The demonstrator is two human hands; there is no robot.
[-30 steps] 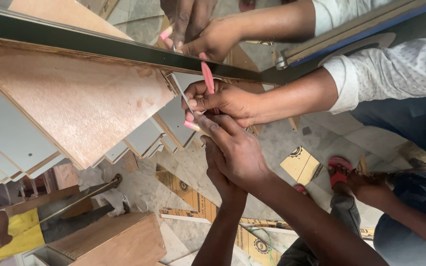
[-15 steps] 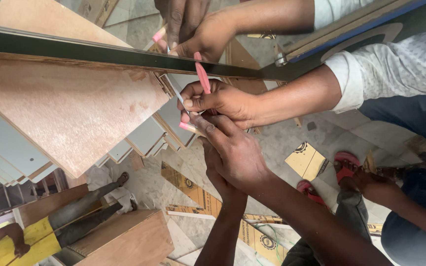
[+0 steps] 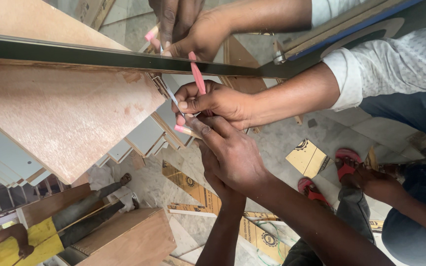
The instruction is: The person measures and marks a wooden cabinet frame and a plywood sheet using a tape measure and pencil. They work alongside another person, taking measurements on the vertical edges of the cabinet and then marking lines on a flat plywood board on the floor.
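My right hand (image 3: 232, 152) is pinching the pink-tipped stick (image 3: 183, 130) just under the black mirror edge (image 3: 75, 51). My left hand (image 3: 212, 165) is hiding below, so I cannot tell its fingers. The co-worker's hand (image 3: 213, 101) is pressing a pink tool (image 3: 197, 76) beside mine; if it is slipping, it is hitting my fingers

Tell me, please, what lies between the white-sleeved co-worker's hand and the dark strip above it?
A pink pencil, held in that hand, reaches up across the dark strip; head view.
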